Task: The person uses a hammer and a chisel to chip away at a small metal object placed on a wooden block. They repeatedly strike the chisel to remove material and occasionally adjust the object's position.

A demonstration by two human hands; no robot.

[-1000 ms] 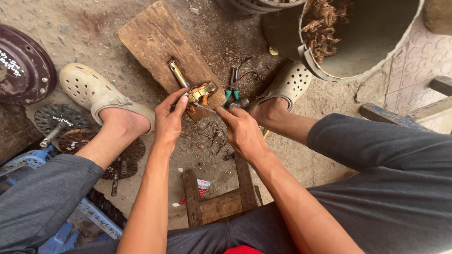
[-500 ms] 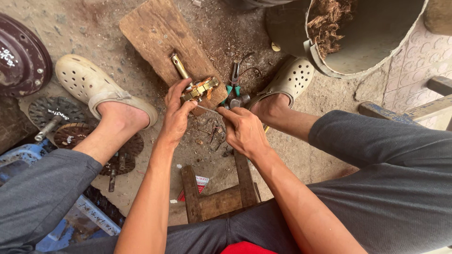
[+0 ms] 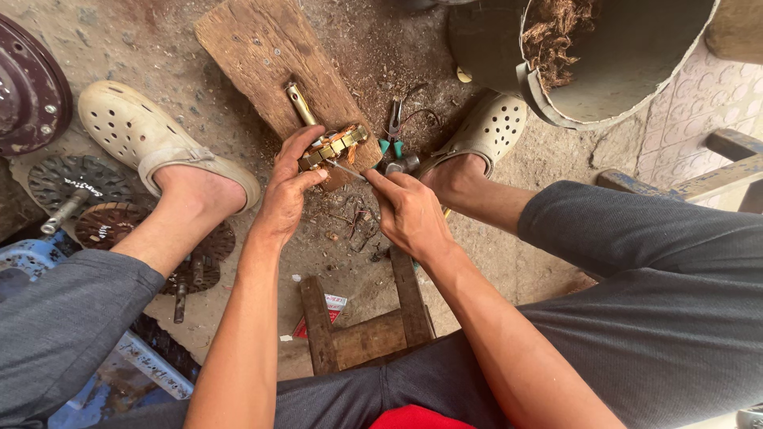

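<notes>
The wooden plank (image 3: 262, 59) lies slanted on the dirt floor (image 3: 397, 56), and everything sits about its near end. There the left hand (image 3: 288, 191) is curled shut around a small motor armature (image 3: 332, 148), a brass-coloured core with copper winding, thumb and fingers pinching it just above the plank's near corner. Its steel shaft (image 3: 301, 104) lies along the plank's face, pointing up the board. The right hand (image 3: 409, 213), just right of the plank's near end, is closed on a thin metal tool (image 3: 348, 169) whose tip touches the armature. Green-handled pliers (image 3: 393, 133) lie on the floor beside the plank's right edge. Two pale perforated clogs flank the plank, the left clog (image 3: 151, 139) and the right clog (image 3: 483, 131). A big metal bucket (image 3: 628, 71) holding brown fibres stands well right of the plank.
</notes>
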